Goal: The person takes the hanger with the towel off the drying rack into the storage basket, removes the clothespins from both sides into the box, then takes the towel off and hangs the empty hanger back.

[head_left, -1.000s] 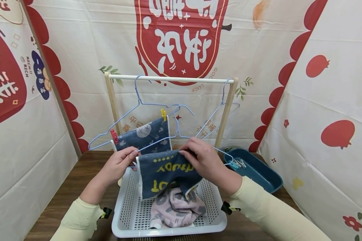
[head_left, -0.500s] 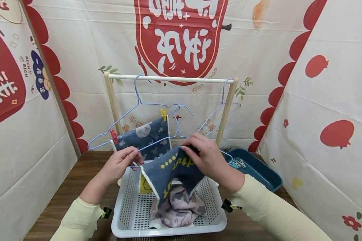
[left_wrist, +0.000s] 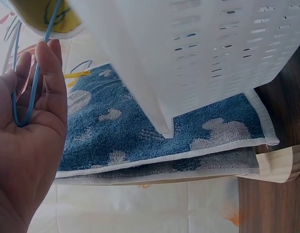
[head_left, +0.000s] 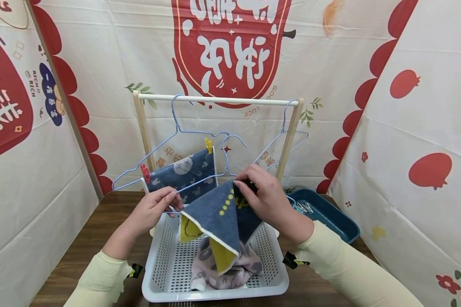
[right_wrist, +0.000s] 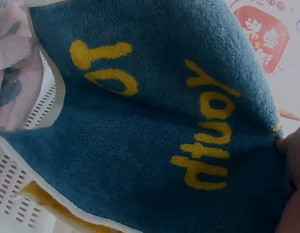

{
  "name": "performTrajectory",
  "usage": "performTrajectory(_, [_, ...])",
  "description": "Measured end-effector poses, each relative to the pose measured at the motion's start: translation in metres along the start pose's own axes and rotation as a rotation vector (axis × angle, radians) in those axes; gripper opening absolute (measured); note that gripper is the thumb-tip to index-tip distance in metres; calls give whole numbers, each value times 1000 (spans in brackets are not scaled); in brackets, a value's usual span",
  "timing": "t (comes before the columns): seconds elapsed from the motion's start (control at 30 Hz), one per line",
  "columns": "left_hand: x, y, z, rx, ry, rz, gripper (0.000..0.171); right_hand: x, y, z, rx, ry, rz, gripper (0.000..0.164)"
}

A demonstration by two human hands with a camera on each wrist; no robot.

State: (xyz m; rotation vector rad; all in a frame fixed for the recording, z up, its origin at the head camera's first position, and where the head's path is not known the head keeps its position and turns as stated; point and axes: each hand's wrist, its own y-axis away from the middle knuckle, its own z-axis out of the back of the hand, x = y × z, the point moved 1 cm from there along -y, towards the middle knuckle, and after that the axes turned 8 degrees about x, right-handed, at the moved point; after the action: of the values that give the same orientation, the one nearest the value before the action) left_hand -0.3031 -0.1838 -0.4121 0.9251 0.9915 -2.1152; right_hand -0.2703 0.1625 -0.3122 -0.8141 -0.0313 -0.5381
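Over the white basket (head_left: 215, 295) and by the blue hanger (head_left: 226, 162), the navy towel (head_left: 213, 209) hangs askew; it could drop if the right hand's (head_left: 265, 194) pinching grip on it slips or the left hand (head_left: 159, 202), gripping the hanger, tilts.

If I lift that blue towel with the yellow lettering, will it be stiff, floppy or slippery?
Probably floppy: the yellow-lettered blue towel droops in folds from where the right hand pinches it. Likely light for its size, since a single pinch holds its peak up. It probably won't slip easily, as its surface looks fuzzy and textured.
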Motion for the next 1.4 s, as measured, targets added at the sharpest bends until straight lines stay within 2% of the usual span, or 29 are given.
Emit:
performTrajectory(0.7, [-3, -2, -3, 3, -4, 37, 26, 8, -4, 22, -217, -61, 24, 12])
performTrajectory(0.87, [-3, -2, -4, 4, -8, 36, 26, 9, -7, 30, -245, -62, 26, 12])
performTrajectory(1.03, [-3, -2, -4, 7, 0, 40, 26, 11, -9, 35, -253, -59, 22, 3])
performTrajectory(1.2, [1, -2, -4, 15, 2, 41, 27, 12, -11, 37, -277, -66, 24, 9])
performTrajectory(1.4, [4, -2, -4, 18, 5, 31, 28, 13, -13, 40, -308, -83, 57, 8])
